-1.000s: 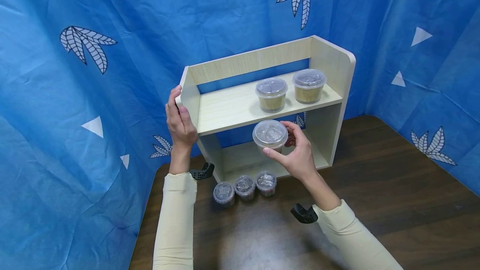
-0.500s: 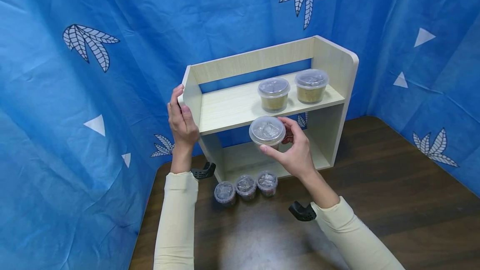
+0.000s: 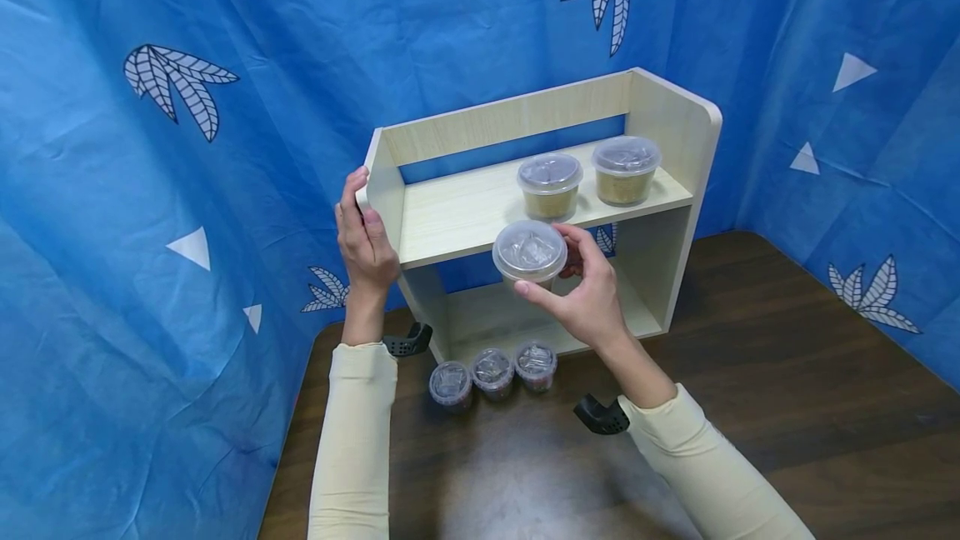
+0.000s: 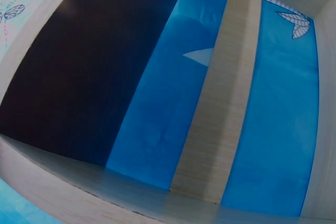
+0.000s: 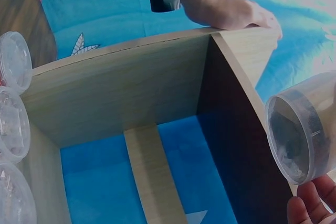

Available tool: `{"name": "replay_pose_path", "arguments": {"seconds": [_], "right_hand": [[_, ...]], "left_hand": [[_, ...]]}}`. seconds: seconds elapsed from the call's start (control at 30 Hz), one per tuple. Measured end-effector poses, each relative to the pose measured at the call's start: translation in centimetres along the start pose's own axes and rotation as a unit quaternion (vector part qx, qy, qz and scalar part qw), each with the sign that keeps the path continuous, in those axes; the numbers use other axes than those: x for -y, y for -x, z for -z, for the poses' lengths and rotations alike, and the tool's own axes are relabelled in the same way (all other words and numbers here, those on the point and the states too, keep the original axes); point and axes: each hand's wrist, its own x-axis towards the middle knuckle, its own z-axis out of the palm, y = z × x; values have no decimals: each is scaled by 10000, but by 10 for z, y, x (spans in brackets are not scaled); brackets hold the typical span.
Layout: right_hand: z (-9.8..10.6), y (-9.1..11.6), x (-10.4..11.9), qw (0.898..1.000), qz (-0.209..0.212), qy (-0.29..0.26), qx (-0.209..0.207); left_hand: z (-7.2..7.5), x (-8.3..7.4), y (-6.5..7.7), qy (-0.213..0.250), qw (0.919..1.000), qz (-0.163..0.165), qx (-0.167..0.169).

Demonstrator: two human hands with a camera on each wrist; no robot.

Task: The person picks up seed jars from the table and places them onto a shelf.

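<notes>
Table (image 3: 750, 357): spreading out beneath both hands.
Shelf (image 3: 457, 219): standing just beyond the right hand (image 3: 592, 298).
Left hand (image 3: 366, 240): resting against the shelf's side, fingers straight.
Right hand: pinching a lidded tub (image 3: 529, 248) between thumb and fingers.
Two tubs (image 3: 552, 188): sitting on the shelf, beyond the right hand.
Three cups (image 3: 492, 370): standing below the right hand.

Reaching forward with left arm (image 3: 354, 432) and right arm (image 3: 701, 465).
Pointing left hand (image 3: 365, 236) upward, fairly straight-fingered; gripping with right hand (image 3: 587, 288) between thumb (image 3: 542, 298) and curled fingers (image 3: 581, 242).

Creased blue leaf-printed cloth (image 3: 300, 48), dark brown wooden table (image 3: 780, 382)
</notes>
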Motion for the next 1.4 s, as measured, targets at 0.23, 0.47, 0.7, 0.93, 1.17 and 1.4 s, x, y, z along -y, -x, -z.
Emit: {"name": "replay_pose_path", "arguments": {"seconds": [0.23, 0.47, 0.7, 0.93, 1.17, 1.4], "right_hand": [[-2, -4, 1, 9999, 104, -10, -44], [-3, -9, 4, 9998, 153, 7, -91], [-4, -14, 6, 9999, 155, 27, -67], [-5, -18, 5, 9999, 103, 28, -31], [-6, -21, 5, 10000, 36, 33, 1], [-6, -24, 7, 10000, 22, 68, 63]], "left_hand": [[0, 0, -1, 6, 10000, -9, -13], [-1, 0, -1, 30, 10000, -35, -31], [1, -2, -1, -6, 10000, 5, 15], [1, -3, -1, -32, 10000, 43, 25], [0, -2, -1, 33, 10000, -2, 5], [0, -1, -1, 85, 10000, -20, -13]]}}
